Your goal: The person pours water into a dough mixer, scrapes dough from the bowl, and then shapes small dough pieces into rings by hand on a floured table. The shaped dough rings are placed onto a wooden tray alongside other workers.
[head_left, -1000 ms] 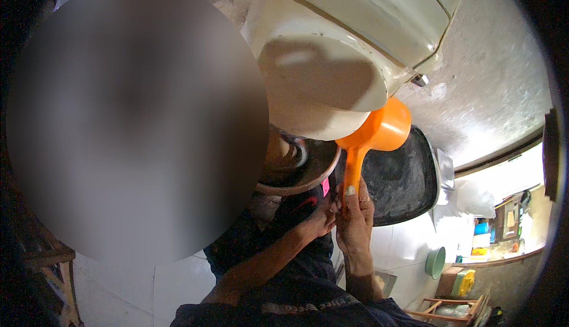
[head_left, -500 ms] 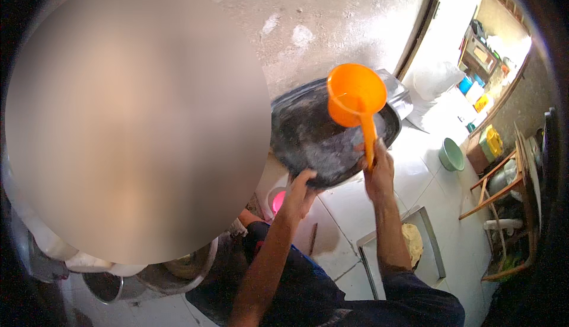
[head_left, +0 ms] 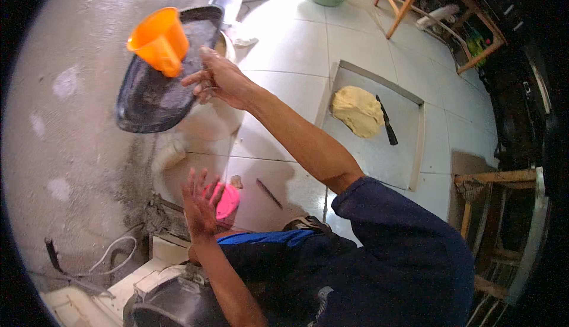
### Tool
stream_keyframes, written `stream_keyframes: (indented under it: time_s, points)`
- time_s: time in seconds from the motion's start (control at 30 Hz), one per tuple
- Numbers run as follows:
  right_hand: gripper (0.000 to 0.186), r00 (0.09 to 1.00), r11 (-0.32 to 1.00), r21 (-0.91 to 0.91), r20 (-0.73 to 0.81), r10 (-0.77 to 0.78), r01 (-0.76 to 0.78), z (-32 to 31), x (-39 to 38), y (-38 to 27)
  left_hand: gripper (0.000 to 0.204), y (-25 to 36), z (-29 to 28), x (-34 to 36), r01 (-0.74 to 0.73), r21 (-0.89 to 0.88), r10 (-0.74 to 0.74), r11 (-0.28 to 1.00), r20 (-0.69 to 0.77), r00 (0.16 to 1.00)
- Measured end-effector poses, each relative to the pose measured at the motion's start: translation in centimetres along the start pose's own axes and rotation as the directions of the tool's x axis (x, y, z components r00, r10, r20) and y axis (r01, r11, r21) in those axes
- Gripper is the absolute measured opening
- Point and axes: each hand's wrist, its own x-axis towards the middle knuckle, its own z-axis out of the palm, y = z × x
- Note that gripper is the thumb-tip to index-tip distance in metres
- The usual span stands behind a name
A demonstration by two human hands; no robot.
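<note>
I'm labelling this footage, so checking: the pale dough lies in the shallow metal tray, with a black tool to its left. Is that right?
Not quite: the head view shows the black tool to the dough's right. The dough does lie in the shallow metal tray.

The right hand (head_left: 222, 83), gripping the handle of the orange dipper (head_left: 159, 39) a moment ago, has let go; the dipper now tilts against the black tub (head_left: 148, 102) from where I see it, just beyond the loosened fingers. The left hand (head_left: 201, 211) has left the tub's edge and spreads open near a pink container (head_left: 228, 202). With the head turned, a dark knife (head_left: 387, 122) beside the dough (head_left: 357, 112) comes into sight.
</note>
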Motion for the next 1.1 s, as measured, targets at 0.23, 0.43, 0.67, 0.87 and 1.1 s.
stream_keyframes:
  time_s: [0.23, 0.43, 0.67, 0.87, 1.1]
  points:
    - [0.061, 0.370, 0.036, -0.439, -0.797, -0.478, -0.898, -22.2, -22.9, -1.6, 0.054, -7.2, -2.0, -6.6, 0.156, -0.186, -0.165, 0.970, -0.033, 0.986]
    - [0.074, 0.639, -0.503, -0.430, -0.668, -0.382, -0.750, -32.8, -28.6, -1.3, 0.047, -9.1, -2.7, -7.1, 0.191, -0.152, -0.213, 0.970, -0.146, 0.966]
    - [0.043, 0.583, -0.367, -0.459, -0.704, -0.405, -0.809, -29.4, -27.3, 2.7, 0.046, -8.9, -1.8, -5.9, 0.146, -0.099, -0.168, 0.984, -0.269, 0.948]
    - [0.036, 0.698, -0.362, -0.605, -0.676, -0.237, -0.709, -25.1, -27.6, 9.8, 0.045, -9.1, -2.0, -5.1, 0.165, -0.068, -0.178, 0.984, -0.303, 0.936]
    - [0.058, 0.950, -0.493, -0.870, -0.140, 0.280, 0.018, -17.0, -23.0, 4.0, 0.042, -9.5, -2.7, -7.2, 0.015, -0.043, -0.026, 0.999, -0.288, 0.957]
